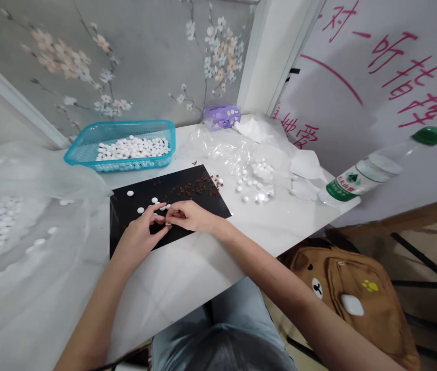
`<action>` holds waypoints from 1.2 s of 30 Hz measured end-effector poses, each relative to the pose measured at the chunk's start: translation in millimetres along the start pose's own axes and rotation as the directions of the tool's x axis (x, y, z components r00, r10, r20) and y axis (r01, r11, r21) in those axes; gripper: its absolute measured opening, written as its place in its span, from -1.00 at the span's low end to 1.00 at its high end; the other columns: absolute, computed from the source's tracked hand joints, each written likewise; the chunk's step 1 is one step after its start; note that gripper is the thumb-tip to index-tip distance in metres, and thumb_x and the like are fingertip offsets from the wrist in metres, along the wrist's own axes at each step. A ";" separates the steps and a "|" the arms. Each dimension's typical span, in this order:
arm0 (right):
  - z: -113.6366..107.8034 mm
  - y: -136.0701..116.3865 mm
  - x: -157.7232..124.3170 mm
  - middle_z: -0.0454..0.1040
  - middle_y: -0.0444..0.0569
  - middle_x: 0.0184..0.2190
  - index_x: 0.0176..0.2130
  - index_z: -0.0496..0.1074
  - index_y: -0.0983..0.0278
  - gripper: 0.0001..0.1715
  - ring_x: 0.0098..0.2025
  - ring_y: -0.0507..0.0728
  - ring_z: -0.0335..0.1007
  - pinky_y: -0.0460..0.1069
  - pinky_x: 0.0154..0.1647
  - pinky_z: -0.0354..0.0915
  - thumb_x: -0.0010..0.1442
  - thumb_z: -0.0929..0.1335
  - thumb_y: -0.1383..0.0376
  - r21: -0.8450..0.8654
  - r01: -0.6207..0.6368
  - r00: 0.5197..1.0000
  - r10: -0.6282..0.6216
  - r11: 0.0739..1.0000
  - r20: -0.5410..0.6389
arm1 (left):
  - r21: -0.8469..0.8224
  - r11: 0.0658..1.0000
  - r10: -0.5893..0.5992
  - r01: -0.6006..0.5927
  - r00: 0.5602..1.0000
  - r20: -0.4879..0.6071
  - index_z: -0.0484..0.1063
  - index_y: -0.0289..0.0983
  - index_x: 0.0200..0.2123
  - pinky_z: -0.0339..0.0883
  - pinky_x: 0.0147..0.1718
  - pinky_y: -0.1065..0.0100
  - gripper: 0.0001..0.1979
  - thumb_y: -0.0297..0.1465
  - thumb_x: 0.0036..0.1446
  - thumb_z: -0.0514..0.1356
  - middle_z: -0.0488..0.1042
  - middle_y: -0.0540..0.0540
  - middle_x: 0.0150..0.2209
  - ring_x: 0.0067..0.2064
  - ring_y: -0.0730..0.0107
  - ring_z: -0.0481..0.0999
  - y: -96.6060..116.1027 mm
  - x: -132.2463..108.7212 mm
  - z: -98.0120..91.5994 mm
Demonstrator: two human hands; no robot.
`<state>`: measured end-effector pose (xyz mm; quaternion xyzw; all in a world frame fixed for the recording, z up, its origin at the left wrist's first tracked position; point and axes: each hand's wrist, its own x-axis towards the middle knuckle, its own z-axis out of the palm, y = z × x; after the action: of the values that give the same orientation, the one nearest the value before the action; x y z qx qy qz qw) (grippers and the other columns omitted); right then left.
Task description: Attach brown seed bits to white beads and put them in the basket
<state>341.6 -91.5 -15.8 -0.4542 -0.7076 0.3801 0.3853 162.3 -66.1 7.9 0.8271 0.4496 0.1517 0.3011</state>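
Over the front of a black mat (pixel 129 219), my two hands meet fingertip to fingertip. My left hand (pixel 139 237) curls its thumb and fingers about a small white round piece (pixel 168 223), of which only a sliver shows. Against that piece, my right hand (pixel 192 215) is pinched closed; whatever sits between its fingertips is hidden. Several more white round pieces (pixel 130 194) lie on the mat, some close behind my fingers. Small dark red-brown bits (pixel 195 188) are scattered over the mat's back right part.
A blue plastic basket (pixel 121 166) at the back left holds many white pieces. A clear bag (pixel 257 180) with white pieces lies right, a larger bag (pixel 59 221) left. A purple packet (pixel 223 117) stands behind. A water bottle (pixel 365 178) stands at the right edge; a brown backpack (pixel 357 288) sits below.
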 end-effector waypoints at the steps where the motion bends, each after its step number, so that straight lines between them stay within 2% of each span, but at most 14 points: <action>1: 0.5 1.3 0.0 0.36 -0.17 -0.51 -0.39 0.41 0.36 -0.90 -0.50 -0.07 0.15 -0.14 -0.43 0.10 0.12 0.31 0.37 0.010 0.003 1.000 -0.003 1.000 -0.004 | -0.008 1.000 0.004 -0.004 1.000 -0.002 0.22 -0.09 0.09 0.33 -0.11 0.26 -0.46 -0.17 0.01 0.18 0.55 -0.02 -0.22 -0.12 0.23 0.53 -1.4 0.3 0.4; 6: 3.2 8.5 -0.5 0.34 -0.17 -0.51 -0.41 0.38 0.35 -0.89 -0.52 -0.08 0.15 -0.14 -0.46 0.10 0.11 0.32 0.33 0.085 -0.013 1.000 0.014 0.996 -0.007 | -0.041 0.999 0.021 -0.022 1.000 -0.013 0.25 -0.11 0.05 0.34 -0.13 0.27 -0.47 -0.18 -0.02 0.21 0.56 -0.01 -0.26 -0.16 0.26 0.53 -3.8 1.9 0.9; 11: 4.1 9.6 -1.3 0.21 -0.25 -0.59 -0.43 0.35 0.32 -0.87 -0.56 -0.08 0.07 -0.15 -0.50 0.08 0.09 0.34 0.28 0.114 -0.017 0.999 0.020 0.993 -0.033 | -0.065 0.998 -0.001 -0.001 1.000 -0.020 0.32 -0.15 -0.02 0.34 -0.16 0.29 -0.52 -0.18 -0.04 0.23 0.59 -0.03 -0.29 -0.21 0.26 0.54 0.7 1.8 -2.7; 16: 3.6 8.7 -0.6 0.28 -0.23 -0.53 -0.47 0.25 0.29 -0.74 -0.51 -0.07 0.17 -0.14 -0.46 0.14 -0.02 0.42 0.24 0.159 -0.088 0.989 0.106 0.983 -0.106 | -0.040 0.999 -0.026 0.025 1.000 -0.010 0.37 -0.13 -0.07 0.32 -0.25 0.33 -0.56 -0.15 -0.04 0.23 0.60 -0.01 -0.30 -0.27 0.29 0.51 -0.4 2.1 -3.9; 21: 2.4 9.7 0.9 0.30 -0.22 -0.57 -0.55 0.24 0.29 -0.69 -0.51 -0.06 0.17 -0.13 -0.48 0.10 -0.06 0.44 0.21 0.097 -0.143 0.980 0.154 0.985 -0.123 | -0.011 1.000 -0.005 0.005 1.000 -0.005 0.39 -0.12 -0.09 0.26 -0.34 0.37 -0.57 -0.13 -0.04 0.24 0.60 0.01 -0.30 -0.32 0.34 0.47 -5.1 3.6 -2.6; 26: 1.5 1.9 3.0 0.24 -0.25 -0.62 -0.59 0.24 0.29 -0.67 -0.55 -0.07 0.11 -0.13 -0.52 0.03 -0.10 0.45 0.21 0.027 -0.264 0.956 0.265 0.964 -0.129 | -0.005 1.000 0.022 -0.022 1.000 0.005 0.38 -0.11 -0.06 0.24 -0.37 0.38 -0.57 -0.13 -0.03 0.23 0.60 0.02 -0.29 -0.36 0.37 0.45 -7.4 4.0 -4.0; 29: 2.6 -2.2 3.5 0.23 -0.26 -0.63 -0.60 0.24 0.29 -0.67 -0.56 -0.08 0.09 -0.13 -0.53 0.02 -0.10 0.45 0.21 0.021 -0.291 0.950 0.292 0.956 -0.113 | -0.001 1.000 0.015 -0.015 1.000 0.003 0.38 -0.13 -0.05 0.24 -0.38 0.38 -0.54 -0.12 -0.04 0.23 0.60 0.00 -0.29 -0.37 0.36 0.44 -7.4 4.1 -5.0; 34: -3.7 0.4 2.8 0.25 -0.25 -0.59 -0.55 0.27 0.29 -0.64 -0.53 -0.07 0.14 -0.13 -0.51 0.06 -0.13 0.46 0.14 0.152 -0.265 0.942 0.289 0.952 -0.168 | 0.010 1.000 0.009 -0.009 1.000 -0.002 0.37 -0.12 -0.05 0.26 -0.34 0.37 -0.53 -0.10 -0.04 0.22 0.59 -0.01 -0.29 -0.30 0.33 0.47 -4.6 3.5 -5.5; 36: -13.1 3.2 2.3 0.25 -0.24 -0.58 -0.52 0.28 0.29 -0.65 -0.53 -0.06 0.15 -0.13 -0.50 0.08 -0.08 0.44 0.12 0.190 -0.283 0.913 0.324 0.940 -0.246 | 0.008 1.000 0.019 -0.019 1.000 -0.019 0.37 -0.13 -0.05 0.27 -0.32 0.36 -0.54 -0.09 -0.02 0.20 0.59 -0.02 -0.27 -0.27 0.33 0.49 -3.4 2.8 -5.5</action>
<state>353.7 -86.0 -12.8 -0.5765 -0.5376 0.4212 0.4486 158.7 -60.4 10.0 0.8311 0.4451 0.1605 0.2923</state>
